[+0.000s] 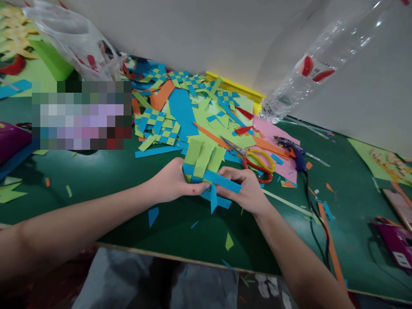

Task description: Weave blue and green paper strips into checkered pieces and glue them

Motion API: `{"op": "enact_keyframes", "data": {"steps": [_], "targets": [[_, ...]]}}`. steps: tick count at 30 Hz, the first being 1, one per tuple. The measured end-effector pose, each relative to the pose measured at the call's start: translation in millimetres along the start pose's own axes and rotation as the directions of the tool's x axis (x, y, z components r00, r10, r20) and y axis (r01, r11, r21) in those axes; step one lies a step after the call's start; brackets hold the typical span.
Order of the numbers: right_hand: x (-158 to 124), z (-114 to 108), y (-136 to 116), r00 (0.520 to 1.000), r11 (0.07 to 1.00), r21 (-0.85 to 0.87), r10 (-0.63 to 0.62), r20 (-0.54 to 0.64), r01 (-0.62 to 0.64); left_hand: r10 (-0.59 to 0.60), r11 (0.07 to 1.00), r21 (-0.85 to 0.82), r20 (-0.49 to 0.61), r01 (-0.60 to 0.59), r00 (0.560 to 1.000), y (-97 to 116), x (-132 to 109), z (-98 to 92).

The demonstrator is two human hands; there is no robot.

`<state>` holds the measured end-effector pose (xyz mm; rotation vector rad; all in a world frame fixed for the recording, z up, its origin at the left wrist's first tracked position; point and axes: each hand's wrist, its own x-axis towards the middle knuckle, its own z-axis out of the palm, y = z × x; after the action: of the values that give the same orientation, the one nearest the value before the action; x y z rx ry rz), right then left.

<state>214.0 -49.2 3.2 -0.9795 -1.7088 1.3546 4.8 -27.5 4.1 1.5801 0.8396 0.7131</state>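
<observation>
Between my two hands is a woven piece of blue and light green paper strips [200, 161], held above the front part of the green table. My left hand [175, 182] grips its left side, with the thumb laid across the lower edge. On the right, my right hand [243, 189] pinches the piece near the loose blue strip ends, fingers partly hidden behind them. Green strip ends stick up at the top, and a short blue end hangs down in the middle. Just beyond my right hand lie scissors [257, 161] with red and yellow handles.
Paper strips and woven pieces [157, 124] are heaped at the back. A glue gun [294, 152] with a black cable rests on pink paper [283, 128]. A large plastic bottle [302, 81] stands by the wall. A plastic bag [74, 38] is back left, a phone [399, 206] right.
</observation>
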Motion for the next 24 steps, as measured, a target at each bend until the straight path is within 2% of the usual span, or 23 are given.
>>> {"op": "enact_keyframes", "data": {"steps": [13, 24], "targets": [[-3.0, -1.7, 4.5, 0.998, 0.997, -0.043, -0.060, 0.016, 0.061, -0.004, 0.991, 0.133, -0.037, 0.008, 0.999, -9.6, -4.3, 1.8], [-2.9, 0.2, 7.1, 0.995, 0.995, -0.054, -0.089, -0.039, 0.087, 0.003, 0.997, 0.082, -0.060, 0.002, 0.998, -8.6, -3.4, 6.2]]}}
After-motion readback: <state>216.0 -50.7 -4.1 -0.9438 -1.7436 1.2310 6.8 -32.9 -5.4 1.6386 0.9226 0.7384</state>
